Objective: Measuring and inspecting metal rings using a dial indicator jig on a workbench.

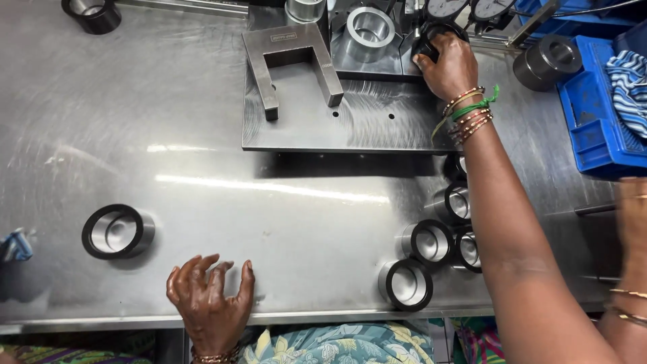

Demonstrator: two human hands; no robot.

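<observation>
Right hand [450, 66], far right: fingers [431, 50] curled down over a dark round ring-shaped metal part [435, 34] seated at the gauge fixture, under two round dial gauges [465, 8]. Left hand [210, 296], near edge: fingers spread and released, tips resting on the brushed steel table [168, 121], gripping nothing. Just right of that hand, a cluster of short black-rimmed steel rings [431, 241] lying beneath the right forearm. One more such ring [118, 231] alone, well to the left. Flat steel base plate [350, 121] with a U-shaped steel bracket [293, 57] in the middle distance. Blue plastic crate [593, 121] far right. Likely risks: forearm brushing the clustered rings and knocking one off the near edge; ring seated askew under the gauges.
</observation>
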